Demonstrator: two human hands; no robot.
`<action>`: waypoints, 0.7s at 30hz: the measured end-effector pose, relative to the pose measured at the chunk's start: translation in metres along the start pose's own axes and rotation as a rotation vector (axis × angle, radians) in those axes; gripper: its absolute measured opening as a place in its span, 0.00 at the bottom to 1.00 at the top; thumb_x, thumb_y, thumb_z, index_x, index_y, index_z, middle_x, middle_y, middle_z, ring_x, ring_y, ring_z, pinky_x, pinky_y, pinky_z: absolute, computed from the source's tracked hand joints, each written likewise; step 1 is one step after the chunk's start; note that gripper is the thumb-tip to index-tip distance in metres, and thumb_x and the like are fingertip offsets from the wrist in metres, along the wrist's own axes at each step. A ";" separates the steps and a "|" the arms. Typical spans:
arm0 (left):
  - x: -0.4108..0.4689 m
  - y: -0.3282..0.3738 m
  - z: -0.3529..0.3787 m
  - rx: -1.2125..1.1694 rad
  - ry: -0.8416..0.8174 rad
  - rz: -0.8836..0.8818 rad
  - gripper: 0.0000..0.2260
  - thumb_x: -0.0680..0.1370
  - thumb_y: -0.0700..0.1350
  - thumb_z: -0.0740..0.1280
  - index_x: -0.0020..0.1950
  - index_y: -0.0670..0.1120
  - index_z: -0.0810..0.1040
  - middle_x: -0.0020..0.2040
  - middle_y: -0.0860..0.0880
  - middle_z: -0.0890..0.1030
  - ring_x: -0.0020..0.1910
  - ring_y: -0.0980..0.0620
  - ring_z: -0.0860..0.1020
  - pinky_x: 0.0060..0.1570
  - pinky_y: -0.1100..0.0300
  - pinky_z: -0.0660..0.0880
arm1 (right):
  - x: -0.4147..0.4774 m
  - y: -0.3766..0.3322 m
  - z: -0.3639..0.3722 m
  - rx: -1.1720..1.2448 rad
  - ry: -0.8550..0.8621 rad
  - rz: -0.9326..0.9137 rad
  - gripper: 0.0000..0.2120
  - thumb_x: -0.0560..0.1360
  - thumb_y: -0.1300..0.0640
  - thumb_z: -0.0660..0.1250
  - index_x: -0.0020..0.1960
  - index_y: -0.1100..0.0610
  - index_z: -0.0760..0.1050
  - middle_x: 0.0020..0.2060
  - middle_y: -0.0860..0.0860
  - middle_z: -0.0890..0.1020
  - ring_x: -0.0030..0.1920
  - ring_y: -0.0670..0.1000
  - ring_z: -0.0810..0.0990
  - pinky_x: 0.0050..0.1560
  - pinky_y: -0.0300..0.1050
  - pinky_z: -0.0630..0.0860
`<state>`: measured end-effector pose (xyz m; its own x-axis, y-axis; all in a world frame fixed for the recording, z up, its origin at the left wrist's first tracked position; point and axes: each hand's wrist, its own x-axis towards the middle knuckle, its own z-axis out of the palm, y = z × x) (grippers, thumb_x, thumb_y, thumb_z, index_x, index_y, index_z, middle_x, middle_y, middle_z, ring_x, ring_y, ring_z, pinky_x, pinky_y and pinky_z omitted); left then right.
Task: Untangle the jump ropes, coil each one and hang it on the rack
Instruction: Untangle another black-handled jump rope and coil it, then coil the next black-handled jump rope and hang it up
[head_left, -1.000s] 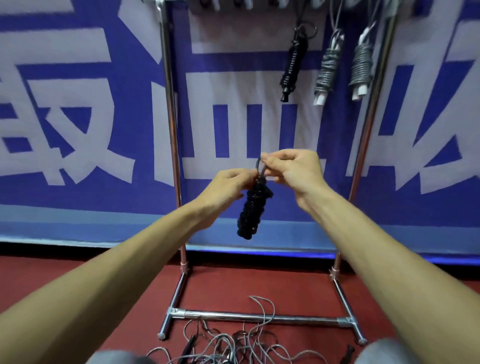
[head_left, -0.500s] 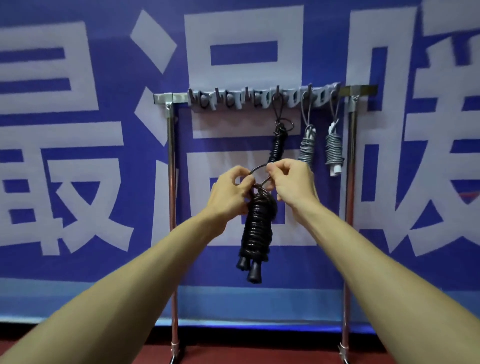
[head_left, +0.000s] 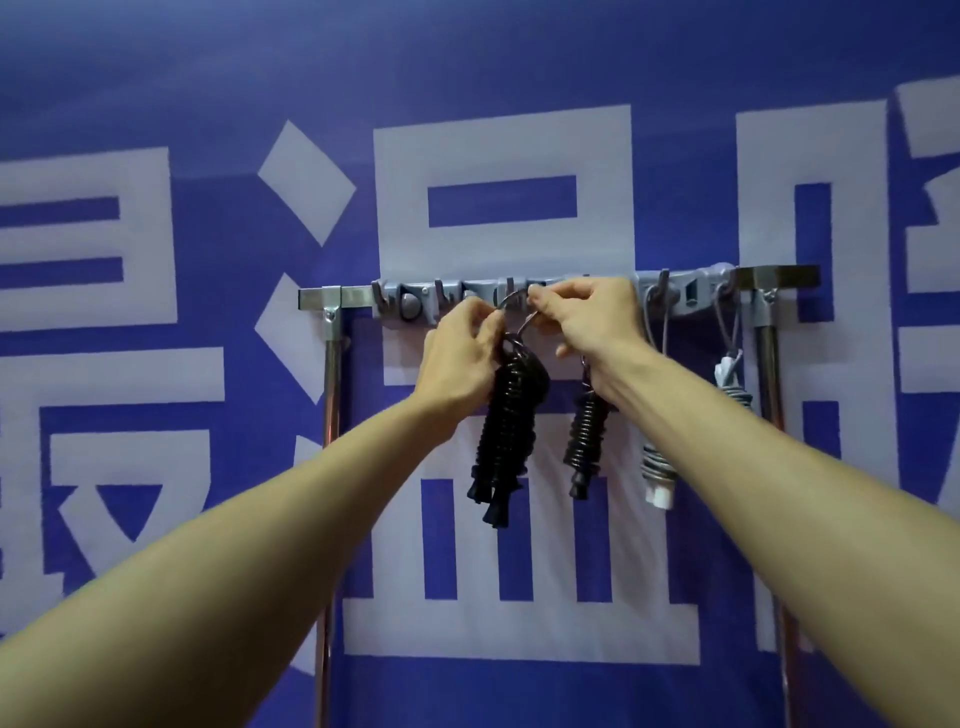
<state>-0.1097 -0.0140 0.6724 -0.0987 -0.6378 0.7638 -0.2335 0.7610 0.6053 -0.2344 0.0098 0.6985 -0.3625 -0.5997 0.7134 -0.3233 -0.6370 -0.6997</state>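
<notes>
A coiled black jump rope (head_left: 511, 421) hangs from a thin loop that both my hands pinch, right up at the grey hook strip (head_left: 415, 304) of the metal rack (head_left: 332, 395). My left hand (head_left: 462, 353) holds the loop's left side above the coil. My right hand (head_left: 582, 317) pinches the loop's upper right part at the hooks. Whether the loop sits on a hook is hidden by my fingers. Another black coiled rope (head_left: 586, 441) hangs behind my right wrist.
Two grey coiled ropes with white handles hang further right, one (head_left: 658, 475) beside my right forearm, the other (head_left: 732, 382) by the right rack post (head_left: 769, 374). Free hooks show at the strip's left end. A blue banner with large white characters fills the background.
Both hands have lifted the black coil from chest height up to the hook strip. The view tilted up, so the floor and loose ropes are out of sight.
</notes>
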 end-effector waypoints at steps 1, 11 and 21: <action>0.014 0.001 0.001 0.009 0.011 0.015 0.09 0.82 0.48 0.60 0.44 0.48 0.74 0.36 0.50 0.79 0.44 0.40 0.80 0.49 0.38 0.78 | 0.013 0.000 0.004 0.015 0.014 0.005 0.09 0.74 0.57 0.73 0.36 0.55 0.79 0.35 0.55 0.83 0.34 0.52 0.80 0.21 0.37 0.67; 0.083 -0.021 0.017 0.031 0.127 -0.007 0.10 0.82 0.50 0.60 0.46 0.48 0.75 0.43 0.45 0.81 0.47 0.41 0.81 0.47 0.42 0.80 | 0.079 0.010 0.036 -0.036 0.143 0.066 0.12 0.72 0.57 0.75 0.31 0.55 0.77 0.31 0.53 0.82 0.27 0.50 0.78 0.23 0.37 0.71; 0.063 -0.059 0.020 -0.249 -0.145 -0.138 0.06 0.83 0.44 0.60 0.53 0.47 0.77 0.47 0.47 0.82 0.41 0.50 0.82 0.37 0.58 0.79 | 0.060 0.051 0.035 -0.249 0.141 -0.084 0.04 0.73 0.56 0.70 0.46 0.52 0.84 0.40 0.47 0.84 0.45 0.50 0.83 0.52 0.50 0.80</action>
<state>-0.1219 -0.1011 0.6800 -0.2232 -0.7339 0.6415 -0.0123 0.6602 0.7510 -0.2420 -0.0757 0.7075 -0.4376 -0.4659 0.7690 -0.5551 -0.5328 -0.6387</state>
